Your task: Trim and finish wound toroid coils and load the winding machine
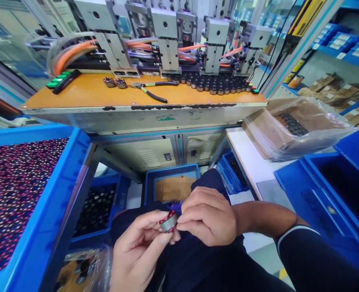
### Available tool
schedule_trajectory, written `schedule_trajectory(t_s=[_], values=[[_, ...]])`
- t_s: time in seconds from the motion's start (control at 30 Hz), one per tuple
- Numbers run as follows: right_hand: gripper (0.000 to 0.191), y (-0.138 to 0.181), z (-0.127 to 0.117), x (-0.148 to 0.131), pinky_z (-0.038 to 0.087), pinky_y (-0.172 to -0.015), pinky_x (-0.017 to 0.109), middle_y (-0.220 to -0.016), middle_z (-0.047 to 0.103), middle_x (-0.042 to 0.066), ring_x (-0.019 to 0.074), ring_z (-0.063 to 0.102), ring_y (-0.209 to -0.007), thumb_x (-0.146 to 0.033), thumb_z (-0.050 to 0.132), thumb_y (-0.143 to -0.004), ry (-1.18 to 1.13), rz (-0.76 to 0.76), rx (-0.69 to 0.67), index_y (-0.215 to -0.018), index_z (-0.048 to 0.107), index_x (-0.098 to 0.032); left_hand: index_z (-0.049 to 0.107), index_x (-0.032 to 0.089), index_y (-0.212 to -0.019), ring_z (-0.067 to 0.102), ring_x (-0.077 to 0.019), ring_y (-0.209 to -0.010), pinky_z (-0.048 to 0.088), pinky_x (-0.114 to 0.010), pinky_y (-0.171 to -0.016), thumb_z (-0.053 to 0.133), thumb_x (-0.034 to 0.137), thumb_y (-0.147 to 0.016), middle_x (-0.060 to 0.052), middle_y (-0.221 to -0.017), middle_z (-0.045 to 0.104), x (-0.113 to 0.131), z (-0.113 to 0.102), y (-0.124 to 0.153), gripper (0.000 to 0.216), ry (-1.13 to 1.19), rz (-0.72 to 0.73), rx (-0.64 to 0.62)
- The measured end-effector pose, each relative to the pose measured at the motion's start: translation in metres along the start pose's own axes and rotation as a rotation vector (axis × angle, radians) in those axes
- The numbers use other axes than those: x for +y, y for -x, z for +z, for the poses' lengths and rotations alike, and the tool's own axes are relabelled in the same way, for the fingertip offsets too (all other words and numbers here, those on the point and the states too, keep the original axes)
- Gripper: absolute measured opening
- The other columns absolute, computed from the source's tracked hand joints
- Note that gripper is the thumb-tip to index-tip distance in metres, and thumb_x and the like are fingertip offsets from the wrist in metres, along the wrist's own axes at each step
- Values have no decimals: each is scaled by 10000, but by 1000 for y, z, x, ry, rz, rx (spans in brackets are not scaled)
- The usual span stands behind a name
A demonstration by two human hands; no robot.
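Low over my lap, my left hand [137, 247] pinches a small round wound coil [168, 222] with red and dark wire. My right hand [208, 217] is closed against the coil's right side, fingers curled on its wire ends, where a bit of purple wire shows above. Both hands touch the same coil.
A blue bin [45, 202] full of similar red-and-dark coils stands at my left. An orange-topped bench [85, 95] ahead carries pliers [150, 90], a row of dark coils [213, 83] and a machine with orange cables. Blue bins [325, 194] and a bagged cardboard box [292, 125] are at right.
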State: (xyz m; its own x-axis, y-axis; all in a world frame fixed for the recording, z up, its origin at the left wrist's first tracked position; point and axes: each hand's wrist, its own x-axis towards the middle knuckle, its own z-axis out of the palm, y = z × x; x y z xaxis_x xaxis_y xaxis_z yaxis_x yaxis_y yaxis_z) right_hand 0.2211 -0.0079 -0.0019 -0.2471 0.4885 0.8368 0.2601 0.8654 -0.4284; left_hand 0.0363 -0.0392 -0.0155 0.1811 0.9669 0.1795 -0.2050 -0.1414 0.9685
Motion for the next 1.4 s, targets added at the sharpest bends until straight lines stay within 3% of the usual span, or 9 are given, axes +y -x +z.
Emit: schedule_trajectory(t_s=[0.17, 0.3, 0.4, 0.57, 0.83, 0.97, 1.13, 1.27, 1.4], values=[[69, -2, -7, -7, 542, -641, 238, -746, 681, 58, 124, 642, -679, -137, 614, -924, 11, 100, -11, -861, 641, -139, 777, 269, -990, 748, -186, -758, 635, -319, -714, 826, 296, -764, -85, -1131, 715, -3, 6, 0, 232, 169, 101, -26], [82, -13, -23, -14, 575, -635, 252, -766, 680, 60, 134, 660, -681, -86, 585, -903, -28, 57, -170, -923, 642, -143, 673, 227, -770, 737, -298, -1007, 587, -473, -907, 873, 443, -675, -69, -943, 753, -5, 16, 3, 310, 454, 81, -14], [93, -20, -31, -15, 598, -664, 268, -768, 685, 39, 131, 676, -689, -98, 584, -918, 3, -37, -304, -949, 638, -167, 617, 228, -824, 709, -325, -1065, 535, -510, -961, 882, 542, -615, -77, -898, 746, -6, 19, 0, 461, 540, -38, -44], [138, -24, -32, -17, 573, -614, 234, -708, 676, 14, 119, 670, -653, -181, 565, -976, 111, -94, -446, -861, 642, -189, 661, 154, -893, 619, -120, -596, 508, -240, -592, 710, 528, -838, -40, -720, 648, -1, 9, -2, 381, 400, -262, -279], [108, -33, -21, -13, 574, -603, 225, -736, 655, 40, 117, 657, -637, -146, 562, -959, 195, -134, -427, -883, 638, -149, 590, 223, -1101, 656, -109, -643, 539, -256, -638, 695, 272, -888, 0, -843, 613, -9, 7, 8, 243, 449, -55, -122], [74, -37, -16, -12, 580, -622, 220, -754, 655, 42, 124, 674, -664, -122, 555, -945, 174, -84, -395, -914, 615, -153, 649, 208, -901, 721, -174, -887, 561, -358, -852, 820, 175, -757, -60, -1130, 633, -5, 2, 6, 226, 520, 77, -100], [102, -46, -13, -20, 563, -606, 218, -721, 641, 24, 99, 630, -627, -139, 530, -983, 70, -109, -415, -905, 592, -157, 638, 204, -793, 678, -285, -1160, 490, -445, -1015, 872, 332, -714, -41, -1019, 708, -7, -2, 2, 279, 791, 117, -121], [231, -49, -12, -25, 542, -601, 215, -689, 645, 13, 86, 627, -623, -193, 485, -1031, 43, -134, -467, -836, 605, -159, 678, 141, -959, 716, -164, -812, 542, -260, -747, 727, 557, -814, -67, -895, 689, -12, -2, 1, 443, 697, -124, -271], [226, -48, -13, -23, 524, -590, 226, -703, 649, 20, 92, 614, -627, -176, 499, -1022, 78, -154, -471, -828, 611, -149, 618, 144, -950, 611, -86, -481, 477, -184, -514, 682, 349, -909, 10, -655, 638, -14, 0, 5, 219, 653, -137, -338]])
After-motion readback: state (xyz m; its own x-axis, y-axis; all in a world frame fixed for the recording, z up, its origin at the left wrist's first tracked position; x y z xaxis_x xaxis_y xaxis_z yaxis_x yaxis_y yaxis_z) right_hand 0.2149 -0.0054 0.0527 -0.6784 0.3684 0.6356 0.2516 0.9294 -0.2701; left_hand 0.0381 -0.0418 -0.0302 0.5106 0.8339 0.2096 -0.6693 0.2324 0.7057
